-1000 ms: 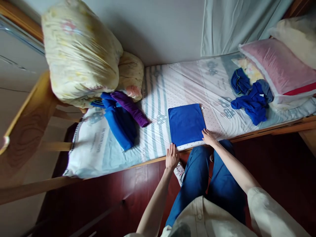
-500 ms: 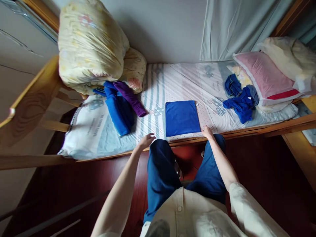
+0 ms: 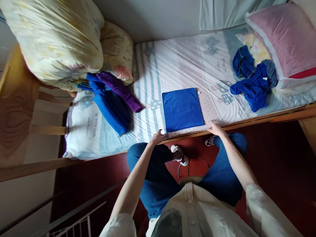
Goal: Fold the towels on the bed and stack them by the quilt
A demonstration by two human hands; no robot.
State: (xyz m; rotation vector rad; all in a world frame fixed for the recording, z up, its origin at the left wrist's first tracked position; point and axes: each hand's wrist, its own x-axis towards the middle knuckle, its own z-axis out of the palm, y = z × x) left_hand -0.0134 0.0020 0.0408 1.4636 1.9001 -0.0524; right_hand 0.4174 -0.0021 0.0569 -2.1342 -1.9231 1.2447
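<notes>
Blue cloth [image 3: 183, 109]: I count one, flat on one bed [image 3: 172, 62].
Left hand [image 3: 157, 137]: fingers apart, near one corner.
Right hand [image 3: 215, 128]: fingers apart, near another.
Purple bundle [image 3: 120, 92]: one.

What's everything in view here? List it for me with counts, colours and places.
Bed: 1, brown wood, across the view
Sheet: 1, white and grey-blue patterned, on the bed
Flat square cloth: 1, blue, near edge
Crumpled cloths: several, mostly blue, right
Long folded cloth: 1, purple, left
Blue cloth: at least 1, blue, beside the purple
Bundles: 2, pale yellow, left
Pillow: 1, pink, right
Curtain: 1, grey-white, top
Rack: 1, whitish, lower left
Floor: 1, dark red, below
Shoes: 2, mostly white, floor
Trousers: 1, blue, legs
Shirt: 1, pale, bottom
Left hand, right hand: 2, bare, bed's near edge
</notes>
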